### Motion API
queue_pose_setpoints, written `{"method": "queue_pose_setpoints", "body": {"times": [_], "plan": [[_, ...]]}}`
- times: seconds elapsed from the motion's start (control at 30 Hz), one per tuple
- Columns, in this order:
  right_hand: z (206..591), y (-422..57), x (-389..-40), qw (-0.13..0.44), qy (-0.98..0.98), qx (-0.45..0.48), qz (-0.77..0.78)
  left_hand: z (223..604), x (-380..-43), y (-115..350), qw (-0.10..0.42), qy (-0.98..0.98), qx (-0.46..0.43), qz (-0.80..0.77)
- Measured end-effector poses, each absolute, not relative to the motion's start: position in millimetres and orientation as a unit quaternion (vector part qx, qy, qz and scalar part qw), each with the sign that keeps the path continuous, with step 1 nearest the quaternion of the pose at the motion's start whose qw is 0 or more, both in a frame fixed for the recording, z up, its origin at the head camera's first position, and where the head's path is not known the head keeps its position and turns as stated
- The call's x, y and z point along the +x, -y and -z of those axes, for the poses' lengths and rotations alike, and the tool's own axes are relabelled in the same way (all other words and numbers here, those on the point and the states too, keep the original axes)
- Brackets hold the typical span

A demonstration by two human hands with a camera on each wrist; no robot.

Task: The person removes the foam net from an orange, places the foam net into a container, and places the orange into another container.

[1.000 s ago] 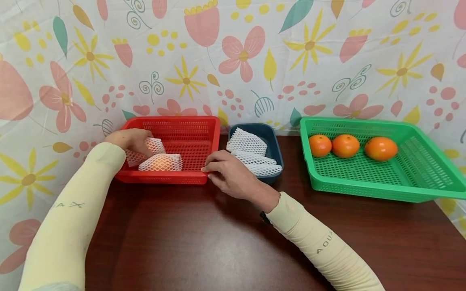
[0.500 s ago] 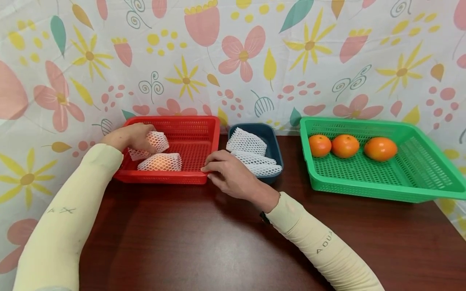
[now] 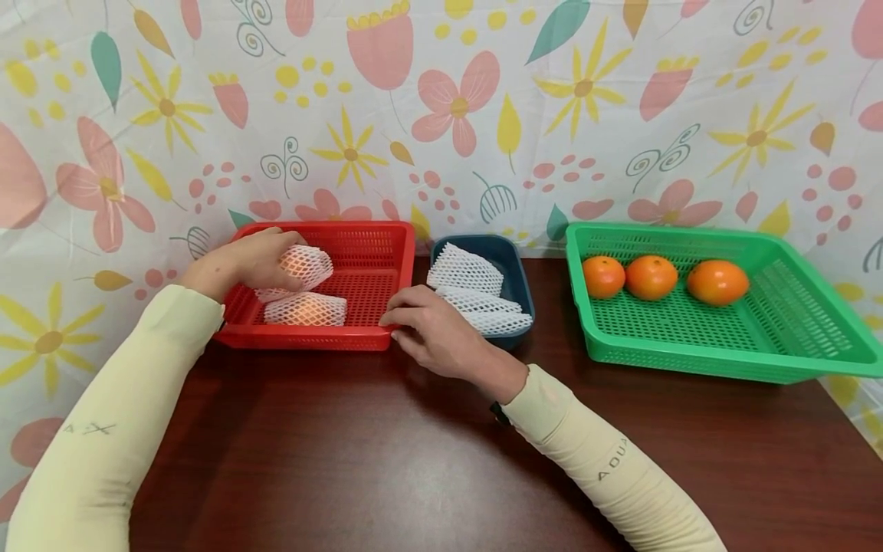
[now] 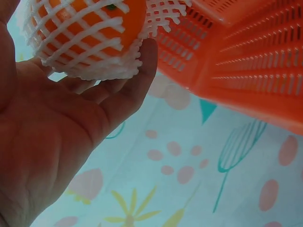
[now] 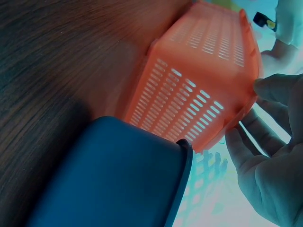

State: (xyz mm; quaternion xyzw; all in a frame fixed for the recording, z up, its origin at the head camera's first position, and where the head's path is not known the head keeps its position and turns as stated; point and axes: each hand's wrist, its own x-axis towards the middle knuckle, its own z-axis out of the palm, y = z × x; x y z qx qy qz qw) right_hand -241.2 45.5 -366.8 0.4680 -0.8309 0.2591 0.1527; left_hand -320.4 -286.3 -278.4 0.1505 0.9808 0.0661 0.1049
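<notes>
In the head view my left hand (image 3: 248, 261) grips an orange in a white foam net (image 3: 303, 266) inside the red basket (image 3: 310, 337). The left wrist view shows the fingers curled round this netted orange (image 4: 83, 35), bare fruit showing at the net's open end. Just in front of it in the basket lies a second netted orange (image 3: 306, 310). My right hand (image 3: 438, 333) holds the red basket's front right corner. Seen from the right wrist, thumb and fingers pinch the rim of that basket (image 5: 189, 90).
A dark blue bin (image 3: 520, 287) with several empty foam nets (image 3: 469, 272) stands right beside the red basket. Farther right, a green basket (image 3: 697, 356) holds three bare oranges (image 3: 651, 277). A floral cloth (image 3: 441, 153) hangs behind the brown table (image 3: 386, 452).
My left hand has shifted the netted orange rightward inside the red basket, to just behind the second one. My right hand stays on the basket's corner.
</notes>
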Motion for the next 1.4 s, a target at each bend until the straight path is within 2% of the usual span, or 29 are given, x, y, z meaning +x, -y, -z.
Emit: {"method": "queue_pose_setpoints", "body": {"times": [0.7,1.4], "plan": [[367.6,-46.5,-241.7,0.15,0.829,0.466,-0.27,266.3,-286.9,252.6,0.041,-0.973,0.2,-0.11],[367.7,-45.6,-240.7,0.137,0.838,0.452,-0.273,266.5,-280.3,243.5,-0.002,-0.961,0.23,-0.154]]}}
